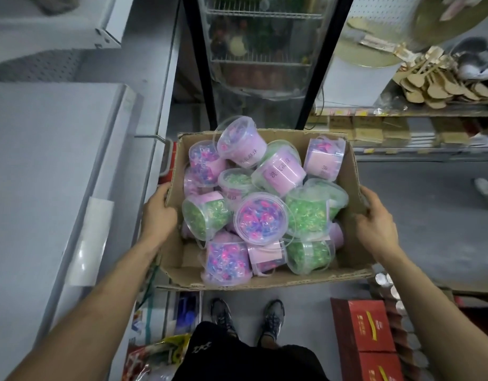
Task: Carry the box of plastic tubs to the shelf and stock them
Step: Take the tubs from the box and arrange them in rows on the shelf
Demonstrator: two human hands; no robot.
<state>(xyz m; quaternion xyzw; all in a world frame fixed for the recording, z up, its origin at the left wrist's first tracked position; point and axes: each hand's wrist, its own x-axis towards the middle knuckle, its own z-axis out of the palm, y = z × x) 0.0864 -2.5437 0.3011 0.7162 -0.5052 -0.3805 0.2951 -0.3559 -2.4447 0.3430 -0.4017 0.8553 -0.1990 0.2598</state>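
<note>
The cardboard box [265,279] of plastic tubs [260,221] hangs at waist height between a person's two hands, above their shoes [248,317]; the left hand [157,213] curls over its left wall, the right hand [375,218] clamps its right rim, fingers wrapped around the card. The tubs lie jumbled inside, pink and green. The carrying step appears under way; beyond the right hand stands a shelf [402,112] of wooden spoons [441,86], so next likely comes setting the box down level
</note>
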